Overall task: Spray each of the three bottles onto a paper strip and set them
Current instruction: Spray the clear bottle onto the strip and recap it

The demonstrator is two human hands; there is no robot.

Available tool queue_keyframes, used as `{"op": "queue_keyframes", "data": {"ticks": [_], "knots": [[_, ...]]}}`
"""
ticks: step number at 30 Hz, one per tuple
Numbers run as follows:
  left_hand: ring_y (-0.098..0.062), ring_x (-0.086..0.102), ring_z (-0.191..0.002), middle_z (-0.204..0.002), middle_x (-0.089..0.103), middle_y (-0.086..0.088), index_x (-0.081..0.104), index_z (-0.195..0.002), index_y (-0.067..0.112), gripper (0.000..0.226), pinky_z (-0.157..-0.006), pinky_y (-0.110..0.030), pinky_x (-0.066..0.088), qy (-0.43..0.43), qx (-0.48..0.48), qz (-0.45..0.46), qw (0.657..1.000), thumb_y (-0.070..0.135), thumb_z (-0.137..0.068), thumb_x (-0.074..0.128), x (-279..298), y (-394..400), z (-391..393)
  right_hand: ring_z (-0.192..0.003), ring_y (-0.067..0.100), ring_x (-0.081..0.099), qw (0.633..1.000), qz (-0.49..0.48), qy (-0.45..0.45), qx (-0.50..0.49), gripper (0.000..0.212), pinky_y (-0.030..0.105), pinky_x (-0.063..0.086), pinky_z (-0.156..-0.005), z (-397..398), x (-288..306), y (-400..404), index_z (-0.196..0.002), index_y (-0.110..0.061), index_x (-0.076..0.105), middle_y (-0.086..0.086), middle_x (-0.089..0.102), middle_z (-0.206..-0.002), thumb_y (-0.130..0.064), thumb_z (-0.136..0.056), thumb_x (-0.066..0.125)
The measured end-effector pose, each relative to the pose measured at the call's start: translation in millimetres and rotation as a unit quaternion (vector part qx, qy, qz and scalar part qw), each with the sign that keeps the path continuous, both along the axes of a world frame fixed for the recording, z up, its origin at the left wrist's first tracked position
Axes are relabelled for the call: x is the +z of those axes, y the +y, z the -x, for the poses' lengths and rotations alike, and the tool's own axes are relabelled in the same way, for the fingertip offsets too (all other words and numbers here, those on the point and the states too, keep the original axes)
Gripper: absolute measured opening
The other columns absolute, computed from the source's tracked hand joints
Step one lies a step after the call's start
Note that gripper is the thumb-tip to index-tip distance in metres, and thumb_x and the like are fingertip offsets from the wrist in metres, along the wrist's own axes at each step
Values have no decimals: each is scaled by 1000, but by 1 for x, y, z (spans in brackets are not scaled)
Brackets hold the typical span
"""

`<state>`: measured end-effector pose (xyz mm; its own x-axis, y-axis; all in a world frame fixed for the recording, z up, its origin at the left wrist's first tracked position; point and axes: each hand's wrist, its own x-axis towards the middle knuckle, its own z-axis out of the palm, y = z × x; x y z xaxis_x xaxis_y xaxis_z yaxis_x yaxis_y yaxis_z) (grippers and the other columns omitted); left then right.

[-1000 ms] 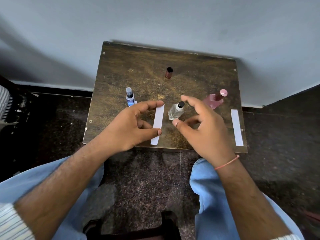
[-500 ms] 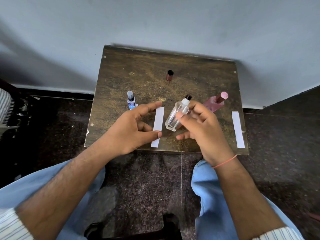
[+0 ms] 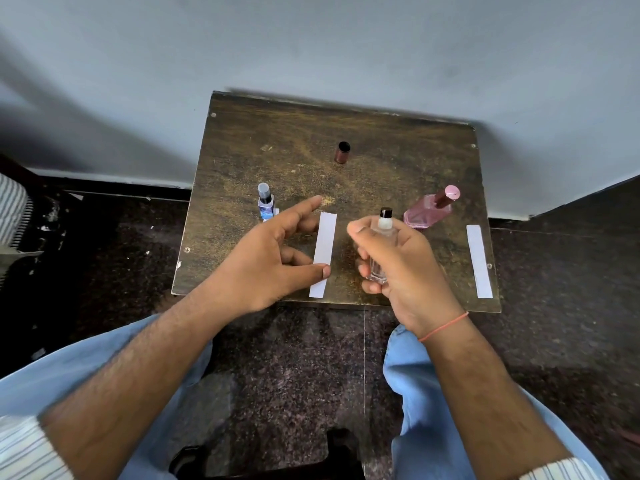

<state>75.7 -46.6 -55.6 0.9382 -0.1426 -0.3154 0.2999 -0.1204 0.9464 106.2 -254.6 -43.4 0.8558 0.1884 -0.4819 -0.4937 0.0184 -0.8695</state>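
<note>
**Bottle in hand, middle strip awaits its spray**

Hands work over a small brown surface (image 3: 242, 140) at the centre of the frame. The right hand (image 3: 405, 268) grasps the clear bottle (image 3: 382, 237) upright, fingers curled round its body, the black nozzle showing above them; it is held off the surface, just right of the middle strip (image 3: 323, 252). The left hand (image 3: 266, 261) holds nothing, its fingers spread loosely; the thumb tip lies at the strip's near end and the forefinger reaches past its far end, though whether either presses the paper cannot be told.

Progress looks early to middling. The blue bottle (image 3: 265, 202) stands at centre left with a scrap of paper partly hidden behind the hand; the pink bottle (image 3: 429, 211) leans at centre right, capped, well apart from the right strip (image 3: 479, 261) along the surface's right edge. A loose brown cap (image 3: 342, 152) stands toward the wall. No strip shows a visible wet mark, so none can be called finished. By this reckoning the clear bottle's spray is the step in hand, with the pink bottle apparently yet to come.

Half a second ago the clear bottle tilted away in a fingertip pinch; it now sits upright, deeper in the fist and nearer the surface's front edge. The left hand has scarcely moved.
</note>
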Motion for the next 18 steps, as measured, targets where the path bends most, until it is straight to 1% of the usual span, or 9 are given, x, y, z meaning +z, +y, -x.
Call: {"op": "queue_keyframes", "data": {"ticks": [3, 5, 7, 9, 11, 12, 13, 16, 18], "knots": [[-10, 73, -72, -141, 62, 2, 46, -156, 39, 93, -73, -21, 60, -9, -5, -4, 1000, -4, -84, 86, 1, -1, 0, -54, 14, 47, 999, 37, -3, 7, 17, 23, 31, -45, 3, -1, 1, -97, -12, 76, -9, 58, -63, -26, -94, 83], [-13, 73, -75, -140, 66, 2, 49, -155, 36, 88, -79, -29, 62, -12, -12, 0, 1000, -4, -85, 86, -1, -1, 0, -52, 14, 47, 999, 50, -8, 12, 22, 22, 31, -44, 5, 0, 3, -97, -4, 74, -6, 58, -65, -23, -93, 84], [-15, 75, -78, -138, 71, 5, 53, -155, 29, 82, -84, -38, 63, -11, -23, 8, 1000, -3, -86, 85, -2, -2, 1, -51, 15, 47, 998, 58, -12, 17, 17, 22, 31, -43, 5, 1, 5, -95, -4, 74, -2, 60, -67, -18, -92, 84], [-17, 75, -80, -135, 74, 8, 56, -153, 24, 77, -84, -38, 63, -9, -36, 13, 999, -3, -87, 84, -1, -2, 3, -51, 16, 47, 998, 63, -16, 20, 14, 22, 31, -42, 6, 2, 7, -93, -3, 74, 0, 62, -68, -14, -92, 84], [-19, 74, -81, -133, 76, 8, 63, -144, 29, 69, -80, -31, 63, -10, -42, 18, 999, -3, -87, 84, 1, -2, 3, -51, 16, 47, 998, 65, -17, 18, 14, 22, 31, -43, 6, 2, 7, -93, -3, 74, 0, 62, -67, -13, -92, 83], [-19, 74, -81, -130, 77, 8, 66, -138, 32, 64, -79, -27, 63, -8, -44, 24, 999, -3, -88, 83, 3, -3, 3, -51, 16, 47, 998, 62, -15, 17, 12, 22, 30, -43, 5, 3, 6, -92, -4, 74, -2, 61, -65, -13, -93, 83], [-19, 75, -83, -126, 79, 6, 70, -132, 33, 57, -80, -28, 63, -3, -45, 30, 999, -1, -88, 83, 4, -3, 3, -50, 15, 48, 998, 57, -11, 17, 10, 22, 30, -44, 5, 3, 6, -92, -7, 75, -3, 60, -62, -13, -93, 82], [-25, 77, -90, -106, 85, -5, 81, -115, 21, 25, -87, -39, 64, 33, -37, 39, 998, 9, -93, 80, 4, -2, 2, -50, 14, 48, 999, 46, 3, 12, 8, 22, 30, -45, 5, 4, 6, -91, -13, 74, -6, 58, -58, -13, -94, 82], [-28, 76, -86, -97, 85, -10, 84, -106, 15, 11, -86, -41, 64, 53, -25, 28, 998, 14, -95, 79, 4, -2, 2, -52, 14, 48, 999, 47, 1, 10, 8, 23, 31, -46, 5, 4, 6, -91, -15, 74, -5, 58, -60, -15, -94, 81]]}}
